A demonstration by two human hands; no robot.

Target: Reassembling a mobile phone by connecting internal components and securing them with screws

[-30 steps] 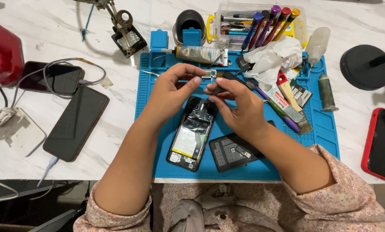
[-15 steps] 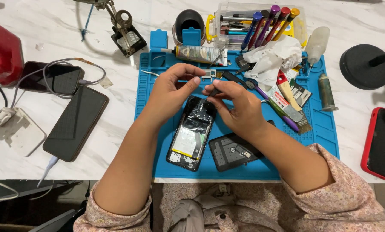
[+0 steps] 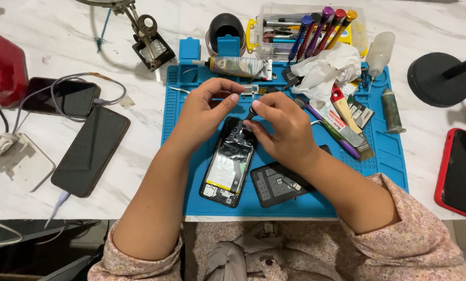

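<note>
An opened phone (image 3: 227, 165) lies face down on the blue work mat (image 3: 394, 156), its insides showing. My left hand (image 3: 207, 106) hovers over the phone's top end, pinching a small silvery part (image 3: 251, 91) between thumb and fingers. My right hand (image 3: 282, 127) is beside it, fingertips closed on a small dark piece (image 3: 250, 112) just above the phone's camera end. A removed dark back cover (image 3: 278, 183) rests on the mat under my right wrist.
Around the mat: a glue tube (image 3: 235, 66), crumpled tissue (image 3: 326, 67), a brush (image 3: 350, 122), a box of screwdrivers (image 3: 316, 26). Two dark phones (image 3: 90, 151) with cables lie left, a red-cased phone (image 3: 459, 171) right, a black round stand base (image 3: 438, 80) far right.
Both hands stay over the phone's top end; my right fingers have shifted slightly lower, toward the phone's camera end.
</note>
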